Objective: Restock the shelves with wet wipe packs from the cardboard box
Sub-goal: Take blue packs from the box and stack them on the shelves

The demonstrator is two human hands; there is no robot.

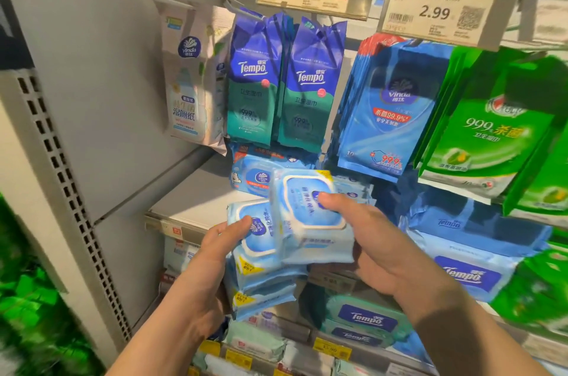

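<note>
My right hand [378,240] grips one wipe pack [310,216], lid facing me, long axis upright; my left hand [212,252] grips the stacked packs [261,265] beside it.

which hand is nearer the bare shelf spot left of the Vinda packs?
Left. The left hand, gripping a stack of packs, is just below the bare shelf; the right hand, holding one pack, is further right.

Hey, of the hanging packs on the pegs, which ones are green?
The green packs at the far right, printed with 999. The blue packs beside them, the two dark blue Tempo packs and the white pack at the left are not.
</note>
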